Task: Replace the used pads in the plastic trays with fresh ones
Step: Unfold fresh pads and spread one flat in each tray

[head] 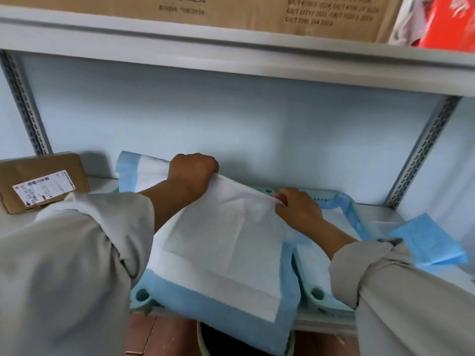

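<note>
Where print can be read at all, it is on the big brown cardboard carton on the upper shelf — lines beginning "GB/T" with numbers too blurred to trust. A small brown cardboard parcel on the lower grey metal shelf carries a white shipping label with a barcode; its text is too small to make out. A red packet at the top right shows white marks that cannot be read.

On the lower shelf, a white absorbent pad with a blue border lies spread over the left pale green plastic tray, its near edge hanging past the shelf front. The left hand has its fingers curled tight round the pad's far edge. The right hand pinches the same edge between thumb and fingers — just beside the tray's back rim. A second pale green plastic tray sits to the right, touching the first, already lined with another white-and-blue pad. A folded blue pad lies further right.
</note>
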